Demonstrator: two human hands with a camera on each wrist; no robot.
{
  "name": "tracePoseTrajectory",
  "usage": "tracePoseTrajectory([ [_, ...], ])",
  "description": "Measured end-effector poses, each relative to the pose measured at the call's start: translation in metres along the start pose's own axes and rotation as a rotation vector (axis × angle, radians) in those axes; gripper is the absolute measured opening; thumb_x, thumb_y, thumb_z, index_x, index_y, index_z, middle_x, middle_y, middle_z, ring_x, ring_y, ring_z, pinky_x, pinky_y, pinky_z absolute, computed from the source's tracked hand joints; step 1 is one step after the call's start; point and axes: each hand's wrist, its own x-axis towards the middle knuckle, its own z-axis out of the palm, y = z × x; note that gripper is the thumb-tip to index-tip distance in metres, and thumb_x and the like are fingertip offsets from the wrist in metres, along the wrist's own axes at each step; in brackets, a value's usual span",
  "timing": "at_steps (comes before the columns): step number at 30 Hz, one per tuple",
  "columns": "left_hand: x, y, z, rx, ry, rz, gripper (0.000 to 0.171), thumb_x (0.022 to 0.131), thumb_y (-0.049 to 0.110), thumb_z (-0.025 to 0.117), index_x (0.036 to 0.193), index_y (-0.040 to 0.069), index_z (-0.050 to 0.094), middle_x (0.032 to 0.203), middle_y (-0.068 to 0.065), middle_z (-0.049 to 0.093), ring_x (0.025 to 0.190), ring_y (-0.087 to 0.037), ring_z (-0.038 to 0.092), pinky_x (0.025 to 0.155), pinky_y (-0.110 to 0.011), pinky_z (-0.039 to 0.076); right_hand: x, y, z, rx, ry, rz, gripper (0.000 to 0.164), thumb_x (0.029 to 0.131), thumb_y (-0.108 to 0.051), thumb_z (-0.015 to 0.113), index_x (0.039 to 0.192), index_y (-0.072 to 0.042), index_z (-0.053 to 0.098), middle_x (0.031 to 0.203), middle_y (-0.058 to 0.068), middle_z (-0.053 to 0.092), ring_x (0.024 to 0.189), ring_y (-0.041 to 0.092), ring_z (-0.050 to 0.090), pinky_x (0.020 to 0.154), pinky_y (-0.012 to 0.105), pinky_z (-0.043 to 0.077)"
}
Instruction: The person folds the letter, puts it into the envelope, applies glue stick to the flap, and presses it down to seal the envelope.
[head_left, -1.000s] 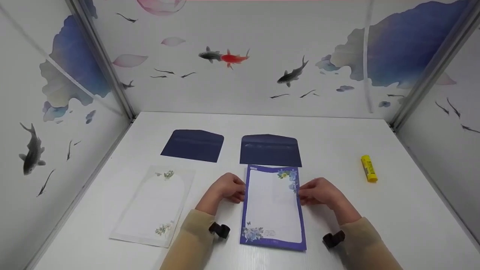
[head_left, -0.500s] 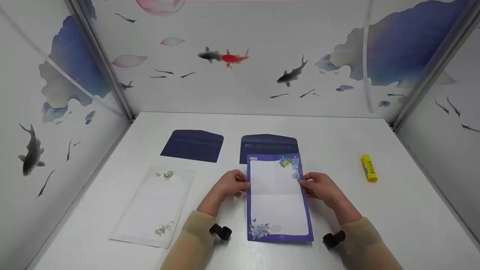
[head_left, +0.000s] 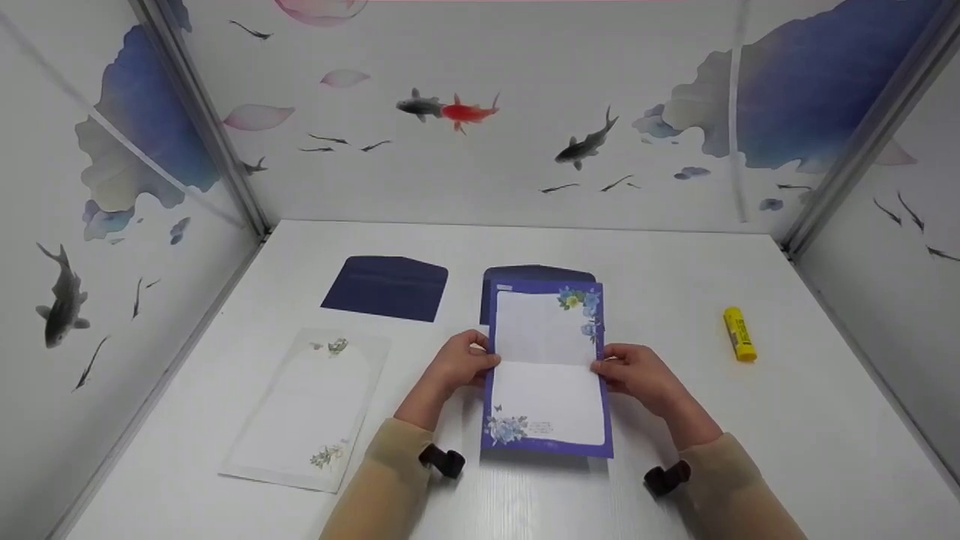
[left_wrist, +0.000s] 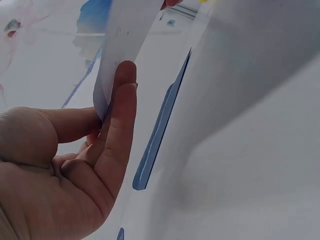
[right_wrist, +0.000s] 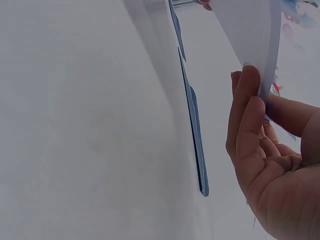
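Note:
A sheet of letter paper (head_left: 547, 397) with a purple border and blue flowers is held up off the table, a crease running across its middle. My left hand (head_left: 459, 361) pinches its left edge between thumb and fingers. On the opposite edge my right hand (head_left: 637, 373) pinches it in the same way. The paper's plain white back (left_wrist: 127, 35) shows in the left wrist view, fingers behind it. In the head view the sheet overlaps a dark blue envelope (head_left: 536, 273) lying beyond it, so most of that envelope is hidden.
A second dark blue envelope (head_left: 386, 289) lies at the back left. Nearer on the left is a pale floral letter sheet (head_left: 300, 412). A yellow glue stick (head_left: 739, 334) lies at the right. Walls printed with fish surround the white table (head_left: 810, 450) at the back and sides.
Both hands have lifted the purple-bordered paper from the table. It has moved away from me, now covering more of the right envelope. The other things have stayed put.

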Motion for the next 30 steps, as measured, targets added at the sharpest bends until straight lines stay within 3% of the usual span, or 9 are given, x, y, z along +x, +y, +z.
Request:
tracePoseTrajectory([
  [8,0.0027,-0.0039,-0.0030,-0.076,0.007,0.028,0.020,0.097,0.013,0.070,0.115,0.006,0.066,0.088,-0.010,0.077,0.067,-0.014,0.069,0.065,-0.030,0.062,-0.0009,0.0015,-0.0013,0.025,-0.016,0.022,0.050,0.104,-0.023,0.062,0.149,-0.004,0.050,0.137,0.017,0.060,0.102,0.019,0.061,0.094,0.029,0.059],
  [14,0.0025,-0.0040,-0.0040,-0.179,-0.008,0.030,0.028,0.099,0.002,0.061,0.126,0.001,0.068,0.097,-0.010,0.075,0.071,-0.014,0.067,0.068,-0.030,0.062,-0.0007,0.0014,-0.0026,0.146,-0.035,-0.001,0.042,0.106,-0.012,0.054,0.145,0.001,0.053,0.116,0.007,0.064,0.096,0.017,0.058,0.082,0.022,0.054],
  [19,0.0019,-0.0040,-0.0030,-0.209,-0.005,0.023,0.023,0.099,0.001,0.055,0.115,0.003,0.072,0.090,-0.005,0.070,0.070,-0.014,0.065,0.066,-0.031,0.062,-0.0015,0.0039,-0.0029,0.217,-0.042,-0.068,0.032,0.104,-0.003,0.050,0.134,0.004,0.059,0.098,0.000,0.065,0.087,0.015,0.057,0.074,0.023,0.052],
  [26,0.0014,-0.0042,-0.0015,-0.215,-0.034,0.015,0.032,0.097,-0.001,0.047,0.109,0.002,0.077,0.095,-0.004,0.070,0.071,-0.012,0.064,0.062,-0.025,0.056,-0.0018,0.0068,-0.0023,0.183,-0.055,-0.122,0.037,0.102,-0.001,0.043,0.125,0.001,0.072,0.119,0.001,0.070,0.095,0.010,0.061,0.080,0.022,0.056],
  [30,0.0007,-0.0015,-0.0005,-0.215,-0.033,-0.017,0.035,0.100,0.003,0.043,0.112,0.000,0.076,0.106,-0.008,0.067,0.076,-0.013,0.064,0.064,-0.024,0.055,-0.0012,0.0071,-0.0013,0.196,-0.051,-0.100,0.039,0.099,0.000,0.042,0.125,0.003,0.071,0.112,0.000,0.069,0.091,0.013,0.059,0.078,0.023,0.053],
])
